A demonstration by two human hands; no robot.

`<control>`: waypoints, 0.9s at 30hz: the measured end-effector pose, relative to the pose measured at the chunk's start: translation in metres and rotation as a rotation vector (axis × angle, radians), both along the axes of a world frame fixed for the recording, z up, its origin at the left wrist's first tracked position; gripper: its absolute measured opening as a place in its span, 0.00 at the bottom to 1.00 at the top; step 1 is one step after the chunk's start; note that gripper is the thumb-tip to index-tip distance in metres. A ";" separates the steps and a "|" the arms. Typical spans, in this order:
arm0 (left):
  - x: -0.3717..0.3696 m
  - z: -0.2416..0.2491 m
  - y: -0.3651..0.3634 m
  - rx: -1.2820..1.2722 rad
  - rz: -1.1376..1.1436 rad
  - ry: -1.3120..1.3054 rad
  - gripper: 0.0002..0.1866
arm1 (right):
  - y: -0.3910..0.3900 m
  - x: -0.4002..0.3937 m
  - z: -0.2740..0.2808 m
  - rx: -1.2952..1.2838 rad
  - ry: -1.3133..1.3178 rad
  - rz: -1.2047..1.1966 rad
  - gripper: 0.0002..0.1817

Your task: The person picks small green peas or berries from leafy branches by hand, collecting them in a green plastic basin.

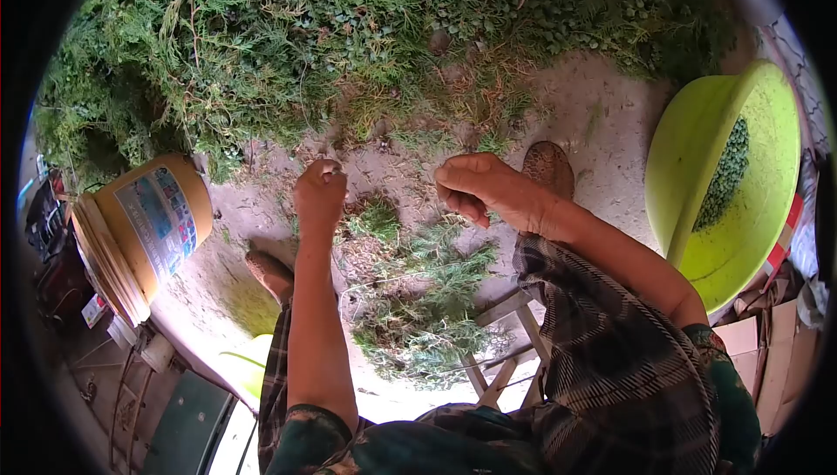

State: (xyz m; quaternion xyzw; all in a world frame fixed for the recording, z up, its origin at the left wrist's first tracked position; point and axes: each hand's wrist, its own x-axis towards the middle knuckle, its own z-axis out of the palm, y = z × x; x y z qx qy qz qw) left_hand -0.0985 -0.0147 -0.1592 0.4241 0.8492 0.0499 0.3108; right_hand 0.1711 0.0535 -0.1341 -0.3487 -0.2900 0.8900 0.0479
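My left hand (319,194) is closed with its fingers curled in, held above the floor. Whatever may be inside it is too small or hidden to name. Across from it, my right hand (488,185) has the thumb pressed to curled fingers, and I cannot make out anything in that grip. A gap separates the two hands. Beyond them lies a big heap of green conifer branches (349,47) with scale-like leaves. Below and between my hands, a smaller pile of conifer sprigs (427,292) rests on the floor between my feet.
At the right, a lime-green basin (758,222) holds small green cones or berries (726,177). A yellow-brown bucket (144,222) stands at the left. Wooden stool legs (501,375) show below the sprigs. Cardboard (772,353) lies at the lower right.
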 end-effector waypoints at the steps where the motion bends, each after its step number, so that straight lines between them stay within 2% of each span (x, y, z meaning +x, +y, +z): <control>1: -0.003 0.001 0.001 0.053 0.128 -0.100 0.10 | -0.001 0.000 -0.001 -0.011 0.008 -0.018 0.21; 2: -0.004 0.003 0.003 0.107 0.256 -0.199 0.12 | -0.002 0.000 -0.002 -0.011 0.008 -0.018 0.21; 3: -0.004 0.003 0.008 0.110 0.257 -0.199 0.12 | -0.002 0.000 -0.003 -0.020 -0.002 -0.025 0.21; 6: -0.011 -0.015 0.040 0.451 0.021 0.125 0.11 | -0.001 -0.001 -0.002 -0.024 -0.012 -0.021 0.20; 7: -0.012 -0.025 0.047 0.457 0.021 0.126 0.11 | -0.001 -0.001 -0.001 -0.023 -0.013 -0.012 0.20; 9: -0.009 -0.037 0.057 0.414 -0.179 0.412 0.10 | 0.000 -0.001 -0.003 -0.038 -0.010 -0.018 0.20; 11: 0.001 -0.031 0.057 0.476 -0.160 0.407 0.09 | -0.001 -0.002 -0.005 -0.052 -0.001 -0.020 0.19; 13: 0.015 -0.014 0.048 0.487 -0.068 0.231 0.08 | -0.002 -0.006 -0.005 -0.147 0.018 -0.184 0.18; 14: 0.032 0.002 0.039 0.512 -0.064 0.104 0.08 | -0.002 -0.007 -0.006 -0.145 0.025 -0.176 0.18; 15: 0.052 0.021 0.029 0.535 -0.061 -0.024 0.07 | -0.003 -0.008 -0.008 -0.256 -0.006 -0.231 0.18; 16: 0.068 0.037 0.019 0.457 -0.076 -0.243 0.07 | -0.004 -0.009 -0.008 -0.368 -0.038 -0.286 0.18; 17: 0.079 0.052 0.011 0.376 -0.090 -0.461 0.07 | -0.004 -0.009 -0.005 -0.367 -0.035 -0.279 0.18; 18: 0.085 0.064 0.008 0.409 -0.078 -0.530 0.11 | -0.002 -0.009 0.001 -0.472 -0.001 -0.280 0.17; 19: 0.075 0.057 0.005 0.413 -0.073 -0.525 0.11 | -0.001 -0.008 0.004 -0.577 0.032 -0.281 0.16; 20: 0.053 0.040 0.002 0.393 0.111 -0.326 0.11 | -0.003 -0.005 -0.006 -0.575 0.034 -0.276 0.16; 21: 0.029 0.025 -0.001 0.368 0.292 -0.127 0.11 | -0.008 0.001 -0.024 -0.611 0.149 -0.201 0.16; 22: 0.008 0.016 0.003 0.395 0.278 0.004 0.10 | -0.011 0.004 -0.033 -0.646 0.263 -0.123 0.15; 23: -0.013 0.007 0.006 0.421 0.264 0.136 0.09 | -0.010 0.004 -0.031 -0.646 0.264 -0.118 0.15; 24: -0.033 -0.010 0.004 0.423 0.266 0.139 0.09 | -0.009 0.004 -0.028 -0.637 0.243 -0.115 0.14; 26: -0.055 -0.035 0.004 0.292 0.168 0.386 0.07 | -0.009 0.003 -0.026 -0.623 0.222 -0.111 0.14; 27: -0.057 -0.038 0.002 0.293 0.171 0.386 0.07 | -0.009 0.002 -0.027 -0.586 0.174 -0.124 0.14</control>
